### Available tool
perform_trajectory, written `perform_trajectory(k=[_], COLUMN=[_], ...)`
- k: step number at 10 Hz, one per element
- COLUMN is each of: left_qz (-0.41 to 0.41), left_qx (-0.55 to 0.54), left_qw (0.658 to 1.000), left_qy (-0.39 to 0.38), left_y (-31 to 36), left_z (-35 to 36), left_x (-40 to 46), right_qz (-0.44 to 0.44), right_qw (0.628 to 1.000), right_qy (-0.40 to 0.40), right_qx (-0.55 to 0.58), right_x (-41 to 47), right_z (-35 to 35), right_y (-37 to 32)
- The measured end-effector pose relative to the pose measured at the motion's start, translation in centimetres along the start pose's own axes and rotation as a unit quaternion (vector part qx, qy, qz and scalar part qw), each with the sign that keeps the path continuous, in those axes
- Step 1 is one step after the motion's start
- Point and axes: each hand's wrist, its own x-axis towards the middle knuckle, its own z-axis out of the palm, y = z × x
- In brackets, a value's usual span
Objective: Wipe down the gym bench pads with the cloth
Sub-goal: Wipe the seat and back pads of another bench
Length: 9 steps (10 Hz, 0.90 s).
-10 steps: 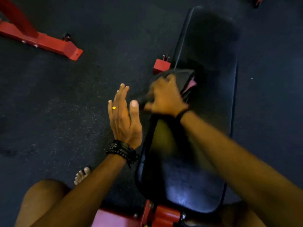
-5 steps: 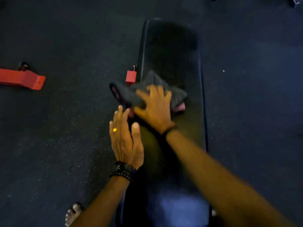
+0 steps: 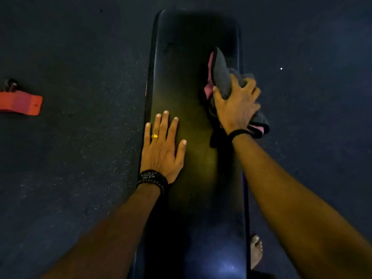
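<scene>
Currently the grey cloth (image 3: 222,77) is gripped by the curled fingers of the right hand (image 3: 236,105) at the right edge of the bench pad (image 3: 191,47); part is draped over that edge. The left hand (image 3: 162,150) is laid flat, fingers straight and spread, near the left edge.

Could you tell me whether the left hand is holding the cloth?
No, the left hand rests flat on the bench pad, while the right hand grips the cloth.

Likely a gym: black padded bench (image 3: 193,77), speckled rubber floor (image 3: 80,158), red equipment foot (image 3: 22,103).
</scene>
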Motion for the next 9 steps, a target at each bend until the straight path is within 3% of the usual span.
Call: perform_trajectory(k=[1, 2, 3, 5, 6, 7, 8, 9], left_qz=[-0.009, -0.015, -0.016, -0.026, -0.028, -0.025, -0.026, -0.025], left_qx=[-0.018, -0.013, -0.015, -0.009, -0.011, -0.012, -0.009, -0.012], left_qw=[1.0, 1.0, 0.999, 0.998, 0.998, 0.998, 0.998, 0.998], left_qy=[-0.004, -0.015, -0.032, -0.058, -0.058, -0.052, -0.056, -0.059], left_y=[-0.3, -0.3, -0.1, -0.1, -0.1, 0.0, 0.1, 0.1], left_z=[-0.3, -0.5, -0.5, -0.6, -0.8, -0.9, -0.9, -0.9], left_x=[-0.1, 0.1, 0.0, 0.2, 0.2, 0.1, 0.1, 0.1], right_qz=[-0.061, -0.068, -0.029, 0.109, 0.096, 0.062, 0.088, 0.081], right_qw=[0.998, 0.996, 0.995, 0.976, 0.98, 0.987, 0.984, 0.988], right_qy=[-0.03, -0.058, -0.082, -0.032, -0.042, -0.047, -0.064, -0.054], right_qx=[-0.009, -0.008, 0.044, 0.187, 0.172, 0.138, 0.138, 0.121], right_x=[-6.8, -17.4, -16.9, 3.7, 3.1, -7.3, -15.2, -11.4], right_z=[-2.1, -4.9, -5.0, -0.1, -0.6, -2.7, -4.9, -4.1], right_y=[1.7, 4.4, 4.9, 2.7, 2.9, 4.6, 5.7, 4.5])
